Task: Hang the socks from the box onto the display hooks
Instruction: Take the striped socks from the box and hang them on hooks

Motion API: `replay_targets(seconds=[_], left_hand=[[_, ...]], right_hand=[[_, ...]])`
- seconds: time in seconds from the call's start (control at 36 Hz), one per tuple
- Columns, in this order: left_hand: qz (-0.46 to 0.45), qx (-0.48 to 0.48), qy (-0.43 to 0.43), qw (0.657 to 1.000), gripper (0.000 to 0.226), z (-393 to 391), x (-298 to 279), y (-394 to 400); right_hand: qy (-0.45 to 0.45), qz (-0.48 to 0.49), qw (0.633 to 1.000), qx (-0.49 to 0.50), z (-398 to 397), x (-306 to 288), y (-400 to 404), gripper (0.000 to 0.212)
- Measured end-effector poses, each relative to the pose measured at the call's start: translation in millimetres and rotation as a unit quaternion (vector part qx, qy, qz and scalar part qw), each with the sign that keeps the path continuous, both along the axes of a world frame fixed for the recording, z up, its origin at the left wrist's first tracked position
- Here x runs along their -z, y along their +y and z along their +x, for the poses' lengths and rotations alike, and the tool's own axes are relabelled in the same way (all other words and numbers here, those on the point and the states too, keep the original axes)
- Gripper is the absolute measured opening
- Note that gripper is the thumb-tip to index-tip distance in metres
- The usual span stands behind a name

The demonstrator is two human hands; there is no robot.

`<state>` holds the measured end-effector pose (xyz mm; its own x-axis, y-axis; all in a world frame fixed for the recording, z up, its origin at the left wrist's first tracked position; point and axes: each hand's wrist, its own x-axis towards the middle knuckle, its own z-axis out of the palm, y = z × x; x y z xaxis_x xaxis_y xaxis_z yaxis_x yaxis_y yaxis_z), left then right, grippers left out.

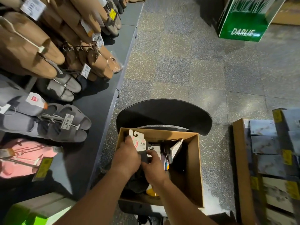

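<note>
Both hands are shown inside an open cardboard box [193,168]. The grip of the left hand [125,157] is closed on a pair of dark socks [143,155] with a white header card [139,142] (a hook-shaped cutout is visible at the card's top), the fingers being curled round the card's left edge. The right hand [153,166] is placed just beside it, its fingers curled and pinched on the dark fabric of the same pair below the card. The pair is thus held at the box's left side, partly raised above the other contents. Further carded packs [176,147] are seen leaning against one another in the middle of the box, and a yellow object [151,192] is partly hidden beneath the right wrist. The box is carried on a black chair, whose curved backrest [164,112] is seen behind it. To the left, a grey shelf [100,98] is occupied by hanging slippers in tan [32,46], grey [65,125] and pink [24,158], with price tags attached. On the speckled tile floor [186,62], a green carton marked DARLIE [243,25] is set at the far right, and flat boxed goods [272,151] are stacked at the near right.
</note>
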<state>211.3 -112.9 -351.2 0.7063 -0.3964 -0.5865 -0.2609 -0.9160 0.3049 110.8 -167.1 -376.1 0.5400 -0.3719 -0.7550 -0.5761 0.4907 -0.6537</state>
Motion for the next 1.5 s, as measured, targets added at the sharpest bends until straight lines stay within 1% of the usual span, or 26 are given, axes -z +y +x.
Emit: replay_targets(seconds=[0.06, 0.08, 0.11, 0.17, 0.19, 0.25, 0.28, 0.33, 0.39, 0.44, 0.5, 0.58, 0.64, 0.72, 0.81, 0.86, 0.92, 1.0, 1.06, 1.11, 1.17, 1.19, 1.28, 1.36, 1.44, 1.5], left_hand=[[0.019, 0.134, -0.146, 0.980, 0.061, -5.7, -3.9, 0.0], [0.007, 0.177, -0.185, 0.967, 0.054, -6.1, -0.4, 1.1], [0.000, 0.209, -0.184, 0.960, 0.046, -5.6, 1.8, 2.2], [0.022, 0.266, -0.118, 0.957, 0.037, -2.2, 9.0, 4.2], [0.045, 0.286, -0.091, 0.953, 0.036, -0.4, 11.7, 5.1], [0.069, 0.308, -0.079, 0.946, 0.038, 3.3, 16.7, 8.0], [0.071, 0.306, -0.083, 0.946, 0.040, 4.8, 19.6, 9.9], [0.065, 0.294, -0.083, 0.950, 0.040, 7.1, 24.9, 13.8], [0.053, 0.281, -0.088, 0.954, 0.040, 8.7, 27.6, 18.1], [0.038, 0.268, -0.082, 0.959, 0.040, 9.7, 29.2, 21.2], [0.030, 0.256, -0.070, 0.964, 0.040, 10.9, 29.4, 23.1], [0.026, 0.246, -0.061, 0.967, 0.041, 13.7, 28.3, 21.6], [0.021, 0.238, -0.054, 0.970, 0.041, 15.1, 26.1, 20.5], [0.008, 0.223, -0.038, 0.974, 0.041, 15.7, 22.7, 19.6], [-0.011, 0.206, -0.010, 0.978, 0.036, 19.2, 14.4, 18.5], [-0.017, 0.221, 0.012, 0.975, 0.036, 22.3, 9.0, 20.4], [-0.018, 0.255, 0.014, 0.967, 0.034, 22.5, -0.3, 24.1], [-0.010, 0.308, -0.018, 0.951, 0.025, 17.6, -13.2, 34.7], [-0.023, 0.296, -0.024, 0.955, 0.022, 15.0, -17.1, 45.9], [-0.062, 0.231, -0.006, 0.971, 0.018, 14.0, -19.0, 56.0], [-0.072, 0.162, 0.007, 0.984, 0.016, 15.0, -24.9, 59.5], [-0.063, 0.144, -0.008, 0.988, 0.015, 15.9, -27.3, 58.7], [-0.020, 0.112, -0.116, 0.987, 0.018, 24.8, -35.1, 57.7], [-0.055, 0.072, -0.159, 0.983, 0.018, 40.2, -33.1, 63.2], [-0.142, 0.107, -0.133, 0.975, 0.027, 43.1, -35.4, 52.8], [-0.155, 0.148, -0.066, 0.974, 0.032, 34.6, -37.1, 35.0]], right_hand=[[0.008, -0.026, 0.999, -0.018, 5.1, 2.7, 2.6, 0.034], [0.010, -0.037, 0.999, -0.030, 6.5, 4.0, 2.6, 0.032], [0.009, -0.041, 0.998, -0.039, 5.5, 5.7, 1.6, 0.029], [0.022, -0.049, 0.998, -0.022, -1.2, 13.5, -6.8, 0.025], [0.054, -0.063, 0.997, 0.002, -7.0, 18.4, -13.8, 0.023], [0.162, -0.109, 0.980, 0.049, -21.1, 34.4, -29.2, 0.028], [0.217, -0.127, 0.966, 0.054, -27.2, 45.3, -35.8, 0.038], [0.301, -0.141, 0.942, 0.050, -32.0, 66.1, -47.3, 0.073], [0.333, -0.140, 0.931, 0.044, -28.4, 81.2, -56.2, 0.100], [0.343, -0.144, 0.927, 0.051, -18.5, 92.3, -65.4, 0.108], [0.350, -0.143, 0.924, 0.058, -11.3, 102.0, -73.2, 0.096], [0.318, -0.171, 0.931, 0.050, -13.7, 102.8, -84.2, 0.044], [0.295, -0.198, 0.933, 0.056, -23.7, 96.8, -88.3, 0.023], [0.249, -0.238, 0.936, 0.069, -44.2, 77.6, -79.0, 0.018], [0.192, -0.302, 0.934, 0.013, -61.6, 42.6, -65.5, 0.016], [0.116, -0.334, 0.935, 0.005, -63.9, 10.5, -60.2, 0.008], [0.031, -0.290, 0.956, 0.030, -57.0, -21.7, -59.0, 0.017], [-0.071, -0.148, 0.983, 0.078, -33.8, -46.2, -64.7, 0.023], [-0.091, -0.054, 0.990, 0.089, -11.5, -47.5, -66.9, 0.021], [-0.085, -0.007, 0.994, 0.069, 11.5, -38.5, -61.5, 0.019], [-0.058, -0.018, 0.998, 0.033, 30.8, -17.2, -49.4, 0.019], [-0.035, -0.039, 0.999, 0.005, 37.3, -6.6, -41.4, 0.021], [0.006, -0.080, 0.996, -0.037, 45.8, 18.6, -25.4, 0.034], [0.023, -0.124, 0.990, -0.056, 49.6, 24.9, -23.7, 0.037], [0.034, -0.184, 0.981, -0.051, 57.4, 30.2, -10.9, 0.040], [0.022, -0.207, 0.978, -0.032, 61.2, 30.1, 0.3, 0.042]])
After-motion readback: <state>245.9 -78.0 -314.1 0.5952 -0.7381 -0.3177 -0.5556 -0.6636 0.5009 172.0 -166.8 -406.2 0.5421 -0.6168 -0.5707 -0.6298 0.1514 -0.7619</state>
